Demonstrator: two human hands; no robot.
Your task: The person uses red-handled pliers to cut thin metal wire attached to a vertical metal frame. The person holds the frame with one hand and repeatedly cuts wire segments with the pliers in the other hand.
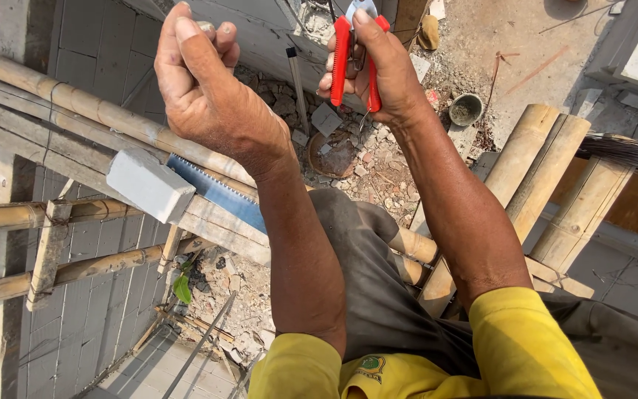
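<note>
The bamboo scaffold ran under and to the left of the worker: round, pale, jointed poles lashed with thin wire to rough timber battens; further poles lay bundled at right. Below, the rubble-strewn ground showed broken masonry and dust, well apart from the hands. A grey lightweight block, rectangular and matte, rested on the battens, touching a blue handsaw blade with coarse teeth along one edge. A dark broom head lay over the right-hand poles. Left hand was raised with fingers curled tightly together into a fist; whether it pinched anything could not be told, the palm being turned away. Right hand was closed around the red-handled pliers, held up at the top centre of the view, above the scaffold and just beside the left hand. A thin wire appeared to hang below the handles. Judgement: the pliers were rigid steel, moderately heavy for their size, with smooth plastic-sleeved handles giving fair grip; best taken by both handles low down, away from the metal head. The wire looked light, springy and easily bent, with sharp ends.
</note>
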